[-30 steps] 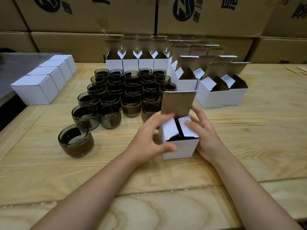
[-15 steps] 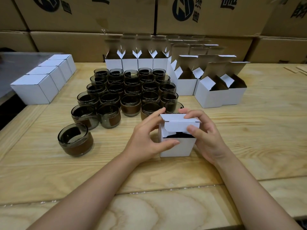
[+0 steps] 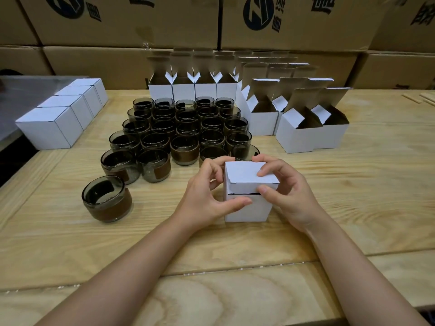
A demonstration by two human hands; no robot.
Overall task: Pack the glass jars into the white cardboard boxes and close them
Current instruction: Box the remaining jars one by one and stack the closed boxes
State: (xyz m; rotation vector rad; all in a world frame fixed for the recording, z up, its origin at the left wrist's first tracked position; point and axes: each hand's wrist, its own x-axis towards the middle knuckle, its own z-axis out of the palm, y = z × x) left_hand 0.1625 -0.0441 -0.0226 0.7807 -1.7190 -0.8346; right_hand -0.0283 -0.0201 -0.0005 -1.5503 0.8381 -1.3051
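Note:
A white cardboard box [image 3: 244, 210] stands on the wooden table in front of me, its lid folded down flat with a thin dark gap left along the front edge. My left hand [image 3: 207, 191] grips the box's left side, thumb across its front. My right hand [image 3: 284, 189] holds the right side, forefinger on the lid and thumb at the front edge. Behind the box stands a cluster of several dark glass jars [image 3: 183, 128] with brown labels. One jar [image 3: 107, 201] stands alone at the left.
A row of closed white boxes [image 3: 58, 118] lies at the left table edge. Several open white boxes [image 3: 303, 135] with raised flaps stand behind and to the right of the jars. Large brown cartons [image 3: 259, 24] are stacked along the back.
The upright lid flap came down over the side flaps and now lies flat on top of the box. Both hands stayed on the box.

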